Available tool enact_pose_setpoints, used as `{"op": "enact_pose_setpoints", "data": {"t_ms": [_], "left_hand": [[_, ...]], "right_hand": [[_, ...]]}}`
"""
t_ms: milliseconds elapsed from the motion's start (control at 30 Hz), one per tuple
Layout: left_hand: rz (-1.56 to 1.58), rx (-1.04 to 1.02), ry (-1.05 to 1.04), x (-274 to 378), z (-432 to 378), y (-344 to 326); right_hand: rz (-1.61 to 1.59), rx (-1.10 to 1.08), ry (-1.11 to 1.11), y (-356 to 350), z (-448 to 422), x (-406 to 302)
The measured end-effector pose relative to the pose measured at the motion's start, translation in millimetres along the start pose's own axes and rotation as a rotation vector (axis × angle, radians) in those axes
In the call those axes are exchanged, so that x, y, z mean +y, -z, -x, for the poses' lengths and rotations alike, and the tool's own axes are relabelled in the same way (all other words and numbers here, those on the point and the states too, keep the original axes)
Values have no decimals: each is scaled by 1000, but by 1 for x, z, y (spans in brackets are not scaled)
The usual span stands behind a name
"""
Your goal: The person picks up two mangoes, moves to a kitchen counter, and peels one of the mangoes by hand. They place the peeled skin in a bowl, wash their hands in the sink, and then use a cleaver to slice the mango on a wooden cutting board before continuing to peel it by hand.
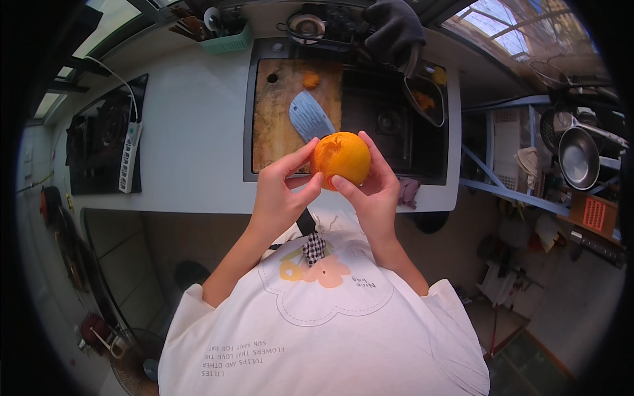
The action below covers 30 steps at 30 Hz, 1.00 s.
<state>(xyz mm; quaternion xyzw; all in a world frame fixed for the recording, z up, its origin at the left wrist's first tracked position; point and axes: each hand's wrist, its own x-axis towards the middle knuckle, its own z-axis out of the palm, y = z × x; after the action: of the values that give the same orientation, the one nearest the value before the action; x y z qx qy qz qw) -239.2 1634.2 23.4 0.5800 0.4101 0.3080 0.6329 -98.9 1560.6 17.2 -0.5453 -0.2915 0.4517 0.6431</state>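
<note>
Between my two hands, above the front edge of the sink, is an orange (346, 156). Its peel is torn open on the upper left, where paler flesh shows. My left hand (283, 184) touches that torn side with thumb and fingertips. My right hand (376, 190) grips the fruit from the right, thumb in front and fingers behind. Beyond it a blue cleaver-shaped blade (309, 115) with a small hole lies on a stained wooden cutting board (275, 123); the orange hides its near end. A small orange piece (311, 79) lies at the board's far side.
The board covers the left part of a dark sink (376, 148). A strainer basket (436, 116) with orange scraps sits at its right. A grey cloth (396, 27) hangs behind. Left on the counter (193, 123) are a cooktop (99, 163) and a power strip (130, 158). Pans (578, 158) hang right.
</note>
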Motion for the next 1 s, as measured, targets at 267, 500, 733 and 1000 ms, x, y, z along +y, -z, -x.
{"op": "enact_pose_setpoints", "data": {"t_ms": [267,500,733,1000], "left_hand": [[-58,-7,-36,5,1,0],[-195,87,-147,-3,2,-5],[-158,95,-115,-8,1,-6],[-97,83,-48,-14,0,-7]], "right_hand": [[-104,45,-63,-3,-1,0],[-104,57,-75,-8,2,1],[-142,80,-115,-4,-2,6],[-215,103,-122,-6,-1,7]]}}
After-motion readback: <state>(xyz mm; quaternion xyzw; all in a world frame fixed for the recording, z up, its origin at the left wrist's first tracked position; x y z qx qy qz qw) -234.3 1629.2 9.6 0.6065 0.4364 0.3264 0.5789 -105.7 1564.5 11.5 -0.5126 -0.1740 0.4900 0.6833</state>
